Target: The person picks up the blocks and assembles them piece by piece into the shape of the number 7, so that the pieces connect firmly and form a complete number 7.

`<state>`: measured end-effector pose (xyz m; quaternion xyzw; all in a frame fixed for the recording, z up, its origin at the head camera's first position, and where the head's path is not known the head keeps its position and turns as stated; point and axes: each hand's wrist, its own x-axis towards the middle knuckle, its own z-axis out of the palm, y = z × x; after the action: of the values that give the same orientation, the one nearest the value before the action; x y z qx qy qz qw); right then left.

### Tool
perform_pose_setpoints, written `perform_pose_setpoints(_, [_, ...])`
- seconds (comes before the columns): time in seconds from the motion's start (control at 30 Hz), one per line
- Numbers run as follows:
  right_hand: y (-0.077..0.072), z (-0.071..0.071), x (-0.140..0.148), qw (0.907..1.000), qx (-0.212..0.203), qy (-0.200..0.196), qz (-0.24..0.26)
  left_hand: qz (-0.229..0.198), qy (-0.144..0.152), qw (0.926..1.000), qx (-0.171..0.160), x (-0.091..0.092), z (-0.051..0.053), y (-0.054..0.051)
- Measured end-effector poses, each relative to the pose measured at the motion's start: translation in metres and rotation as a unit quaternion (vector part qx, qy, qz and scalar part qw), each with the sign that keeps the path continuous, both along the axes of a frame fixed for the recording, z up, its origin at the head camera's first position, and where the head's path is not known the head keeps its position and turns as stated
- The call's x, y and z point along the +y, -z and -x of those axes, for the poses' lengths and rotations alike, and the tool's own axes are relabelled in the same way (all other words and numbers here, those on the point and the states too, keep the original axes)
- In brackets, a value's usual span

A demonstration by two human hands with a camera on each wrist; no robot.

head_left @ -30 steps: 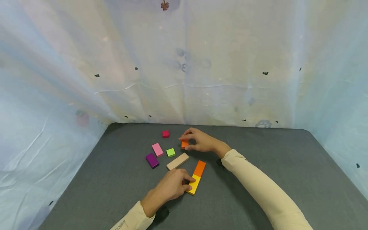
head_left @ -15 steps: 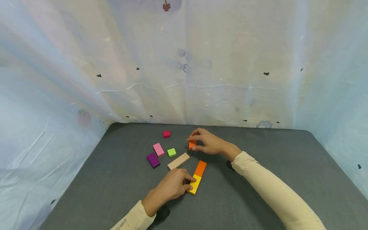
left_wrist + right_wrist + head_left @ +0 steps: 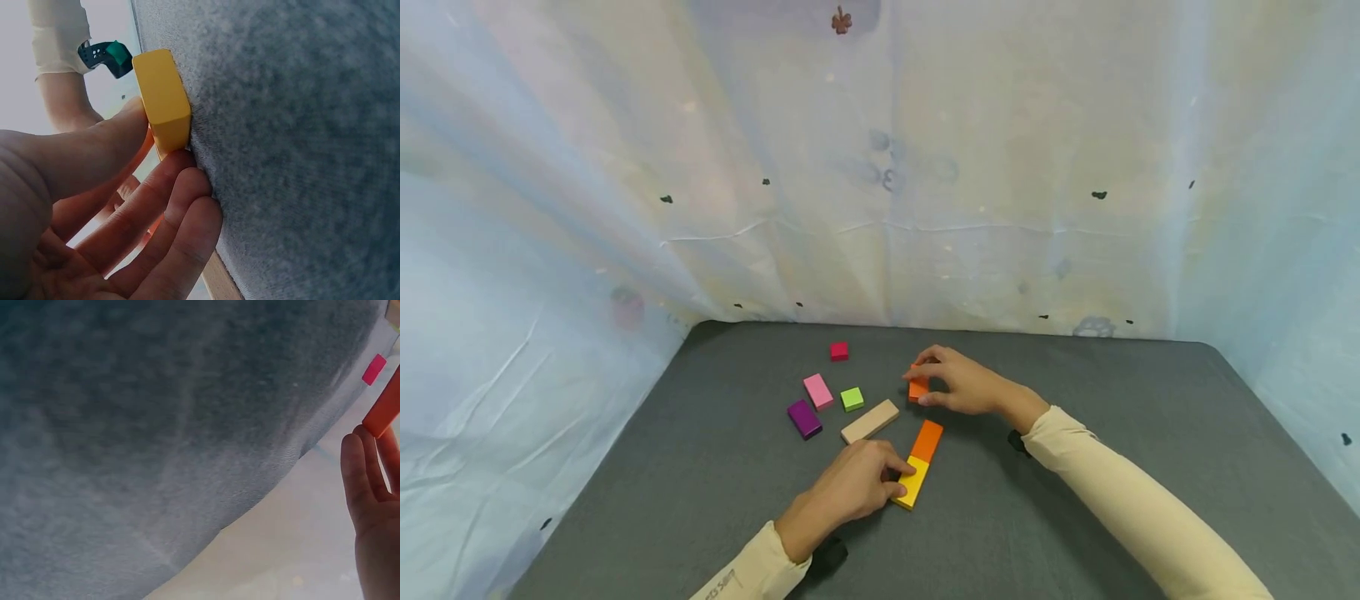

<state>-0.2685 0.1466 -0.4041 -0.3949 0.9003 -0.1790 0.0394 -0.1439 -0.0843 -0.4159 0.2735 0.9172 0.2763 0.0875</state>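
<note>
My left hand pinches the near end of a yellow block between thumb and fingers. In the left wrist view that yellow block is close up, on the grey cloth. An orange block lies end to end with it, lined up on its far side. Farther back, my right hand grips a second, reddish-orange block by thumb and fingertips. The right wrist view catches only part of this reddish-orange block, at its right edge; the thumb is hidden there.
Left of the hands lie a plain wooden block, a lime green block, a pink block, a purple block and a red block. Behind the grey table hangs a pale curtain.
My right hand has moved right and slightly nearer with the reddish-orange block in its grip. The left hand keeps its hold on the yellow block; the other blocks stay put.
</note>
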Motion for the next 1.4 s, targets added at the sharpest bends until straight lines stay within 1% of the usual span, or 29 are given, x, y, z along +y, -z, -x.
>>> perform_pose_setpoints(0.33, [0.005, -0.004, 0.013, 1.0, 0.006, 0.0, -0.003, 0.0, -0.005, 1.0, -0.008, 0.0, -0.001, -0.001])
perform_pose_setpoints(0.57, [0.009, -0.008, 0.016, 0.9996, 0.018, 0.001, 0.023, 0.003, -0.008, 0.9999, -0.005, -0.002, -0.001, 0.0])
perform_pose_setpoints(0.7, [0.013, -0.013, 0.018, 0.9996, 0.019, 0.008, 0.022, 0.007, -0.008, 0.9999, 0.0, -0.002, -0.002, 0.001])
perform_pose_setpoints(0.83, [0.018, -0.019, 0.022, 0.9985, 0.039, 0.031, 0.024, 0.009, -0.007, 0.9999, 0.004, 0.0, -0.002, 0.001])
perform_pose_setpoints(0.93, [0.02, -0.026, 0.022, 0.9967, 0.059, 0.05, 0.024, 0.012, -0.011, 0.9999, -0.001, 0.002, -0.003, 0.0])
perform_pose_setpoints(1.07, [0.02, -0.037, 0.022, 0.994, 0.064, 0.082, 0.033, 0.012, -0.013, 0.9998, -0.007, 0.002, -0.003, 0.0])
perform_pose_setpoints(1.27, [0.019, -0.05, 0.024, 0.9861, 0.067, 0.14, 0.058, 0.007, -0.012, 0.9999, 0.009, 0.002, -0.004, 0.002])
perform_pose_setpoints(1.4, [0.018, -0.059, 0.025, 0.9795, 0.102, 0.167, 0.045, 0.002, -0.013, 0.9998, 0.015, 0.002, -0.004, 0.003])
